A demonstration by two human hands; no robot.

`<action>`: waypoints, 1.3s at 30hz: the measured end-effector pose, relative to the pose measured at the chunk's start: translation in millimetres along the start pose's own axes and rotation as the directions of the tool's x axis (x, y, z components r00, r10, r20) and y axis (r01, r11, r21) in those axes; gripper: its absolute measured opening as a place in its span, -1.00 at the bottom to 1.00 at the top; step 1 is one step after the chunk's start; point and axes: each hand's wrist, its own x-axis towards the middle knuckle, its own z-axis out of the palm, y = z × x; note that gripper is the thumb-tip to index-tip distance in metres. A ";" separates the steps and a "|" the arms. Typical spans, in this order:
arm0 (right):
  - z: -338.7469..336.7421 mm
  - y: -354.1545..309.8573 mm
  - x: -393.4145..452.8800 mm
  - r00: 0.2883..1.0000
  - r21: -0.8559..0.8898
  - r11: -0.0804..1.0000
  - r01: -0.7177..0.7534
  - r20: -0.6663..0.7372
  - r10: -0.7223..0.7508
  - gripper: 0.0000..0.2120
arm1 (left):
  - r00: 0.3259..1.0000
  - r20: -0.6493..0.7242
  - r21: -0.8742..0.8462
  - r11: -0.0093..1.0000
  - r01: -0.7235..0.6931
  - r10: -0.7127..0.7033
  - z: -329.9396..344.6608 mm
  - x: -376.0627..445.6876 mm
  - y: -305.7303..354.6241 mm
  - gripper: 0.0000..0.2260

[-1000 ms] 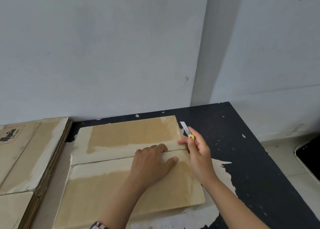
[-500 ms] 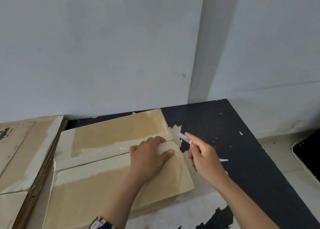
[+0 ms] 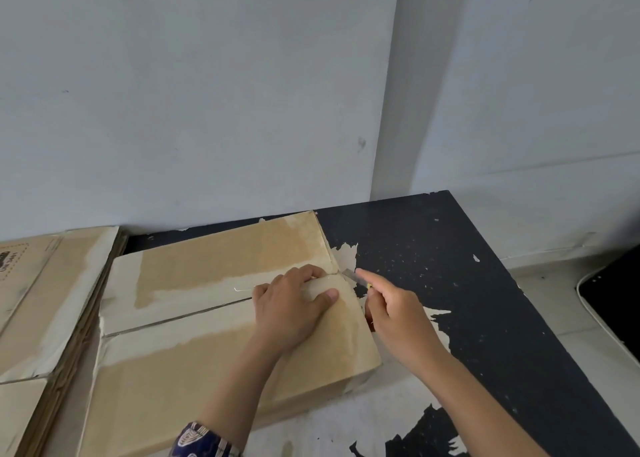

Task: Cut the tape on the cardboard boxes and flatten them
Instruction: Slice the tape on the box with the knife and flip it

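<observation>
While left hand [image 3: 291,309] steadies, cutter [image 3: 349,275] at box [image 3: 194,363] seam

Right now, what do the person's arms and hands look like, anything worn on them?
Both hands are bare, with no gloves or rings that can be made out. The left hand has a patterned dark blue and white cuff at the forearm near the bottom edge, possibly a sleeve end or band. The right hand and its forearm show no sleeve, watch or bracelet in view.

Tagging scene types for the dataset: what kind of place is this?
Probably a storeroom or back-room work corner, not certain. Bare grey walls meet over a worn black table with peeling paint, and flattened cardboard is stacked beside the cardboard box being cut.
</observation>
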 end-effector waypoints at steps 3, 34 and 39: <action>0.1 -1.3 0.9 1.000 -0.007 1.000 0.007 -0.001 -0.007 -0.65 | 1.000 -0.003 0.000 1.000 0.001 -0.001 0.5 1.0 -0.3 -0.73; -2.4 1.6 -1.8 0.998 0.073 0.996 -0.059 -0.027 0.061 -0.67 | 1.000 -0.028 -0.138 0.990 -0.017 0.013 -9.1 -0.2 3.5 -0.95; -6.7 4.2 -2.1 0.972 0.387 0.900 -0.198 -0.038 0.230 -0.72 | 0.987 -0.146 -0.167 0.982 -0.086 0.062 -15.3 -1.6 0.9 -0.88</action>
